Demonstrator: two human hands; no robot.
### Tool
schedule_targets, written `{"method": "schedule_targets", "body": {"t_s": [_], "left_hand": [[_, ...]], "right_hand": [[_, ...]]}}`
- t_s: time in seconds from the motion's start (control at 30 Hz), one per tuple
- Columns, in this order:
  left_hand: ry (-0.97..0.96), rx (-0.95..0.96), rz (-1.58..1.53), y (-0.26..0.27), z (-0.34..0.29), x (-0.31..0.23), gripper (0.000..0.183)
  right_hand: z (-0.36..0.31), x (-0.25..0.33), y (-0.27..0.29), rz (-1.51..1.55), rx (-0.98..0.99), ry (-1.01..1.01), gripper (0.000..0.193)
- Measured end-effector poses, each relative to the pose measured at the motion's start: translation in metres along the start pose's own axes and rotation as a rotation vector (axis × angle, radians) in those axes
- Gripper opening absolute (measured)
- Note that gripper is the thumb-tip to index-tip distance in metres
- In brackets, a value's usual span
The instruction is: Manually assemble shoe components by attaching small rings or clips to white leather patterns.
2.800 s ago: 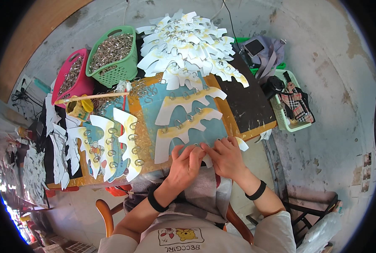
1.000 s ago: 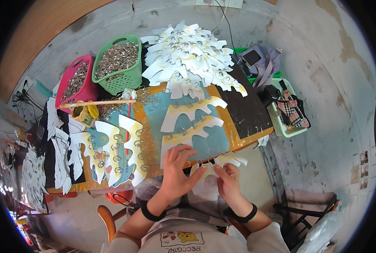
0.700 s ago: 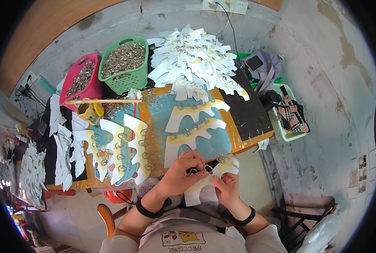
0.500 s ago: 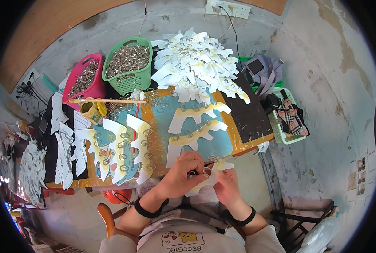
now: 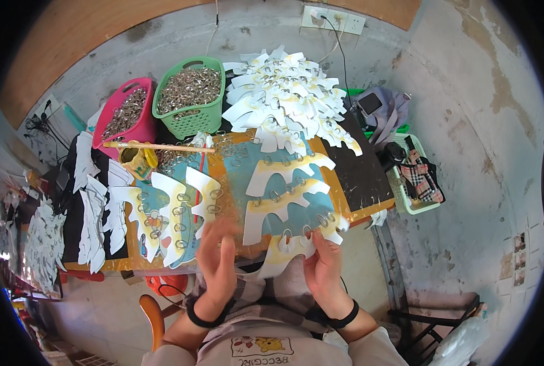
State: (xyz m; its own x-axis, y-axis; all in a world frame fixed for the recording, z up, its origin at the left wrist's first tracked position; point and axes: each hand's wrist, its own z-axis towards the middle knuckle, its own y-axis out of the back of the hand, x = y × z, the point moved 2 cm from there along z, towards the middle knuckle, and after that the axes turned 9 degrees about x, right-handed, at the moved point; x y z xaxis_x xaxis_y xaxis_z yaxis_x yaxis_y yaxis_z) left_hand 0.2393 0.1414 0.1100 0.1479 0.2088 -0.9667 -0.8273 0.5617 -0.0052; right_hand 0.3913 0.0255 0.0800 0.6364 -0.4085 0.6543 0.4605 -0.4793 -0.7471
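My right hand [image 5: 324, 268] pinches a white scalloped piece [image 5: 276, 262] by its right part, above my lap at the table's front edge. Yellowish glue runs along the piece, and several metal rings sit on it. My left hand [image 5: 217, 265] is off that piece, thumb apart from the fingers, with nothing visible in it. Its fingertips blur over the lower end of a similar white piece [image 5: 206, 192] with rings. Two more such pieces [image 5: 175, 213] lie to its left. Beyond my right hand lie two further ringed pieces, a nearer one [image 5: 256, 216] and a farther one [image 5: 263, 174].
A pink basket [image 5: 139, 131] and a green basket [image 5: 202, 119] hold metal rings. A brush [image 5: 174, 147] rests across a glue pot [image 5: 133, 163]. Ringed pieces form a pile [image 5: 284, 91] at the back. Plain white pieces [image 5: 92, 219] lie left; a pale green basket [image 5: 421, 207] stands right.
My left hand has let go of the held piece and moved left toward the pieces on the table. My right hand keeps the piece, which now shows more fully.
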Motion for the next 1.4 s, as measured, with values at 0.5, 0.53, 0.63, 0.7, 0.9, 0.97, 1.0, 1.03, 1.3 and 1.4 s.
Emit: {"method": "schedule_targets", "body": {"t_s": [0.5,0.53,0.63,0.7,0.9,0.97,1.0,1.03,1.3,1.4], "left_hand": [[0.200,-0.003,-0.919,-0.019,-0.019,0.036,0.011],[0.359,-0.016,-0.901,-0.021,-0.029,0.051,0.023],[0.342,0.057,-0.961,-0.041,-0.067,0.053,0.037],[0.156,0.150,-0.542,-0.038,-0.072,0.054,0.042],[-0.017,0.169,-0.053,-0.040,-0.034,0.024,0.044],[0.135,0.027,-0.294,-0.038,-0.028,0.021,0.030],[-0.010,0.014,-0.211,-0.039,-0.024,0.008,0.018],[-0.010,0.011,-0.205,-0.036,-0.023,0.008,0.018],[0.058,0.029,-0.494,-0.015,-0.025,0.015,0.016],[0.169,-0.040,-0.732,-0.016,-0.024,0.014,0.017]], "right_hand": [[-0.004,-0.010,-0.025,0.156,0.122,-0.132,0.019],[-0.006,-0.010,-0.027,0.167,0.120,-0.138,0.019],[-0.013,-0.010,-0.043,0.113,0.143,-0.180,0.020],[-0.014,-0.018,-0.047,0.045,0.159,-0.213,0.023],[-0.020,-0.048,-0.043,0.076,0.039,-0.129,0.029],[-0.020,-0.042,-0.053,0.057,0.013,-0.056,0.023],[-0.020,-0.038,-0.051,0.056,0.094,-0.027,0.023],[-0.020,-0.034,-0.052,0.056,0.174,0.004,0.023],[-0.022,-0.027,-0.062,-0.044,0.067,-0.052,0.029],[-0.020,-0.028,-0.070,0.164,0.102,-0.154,0.024]]}}
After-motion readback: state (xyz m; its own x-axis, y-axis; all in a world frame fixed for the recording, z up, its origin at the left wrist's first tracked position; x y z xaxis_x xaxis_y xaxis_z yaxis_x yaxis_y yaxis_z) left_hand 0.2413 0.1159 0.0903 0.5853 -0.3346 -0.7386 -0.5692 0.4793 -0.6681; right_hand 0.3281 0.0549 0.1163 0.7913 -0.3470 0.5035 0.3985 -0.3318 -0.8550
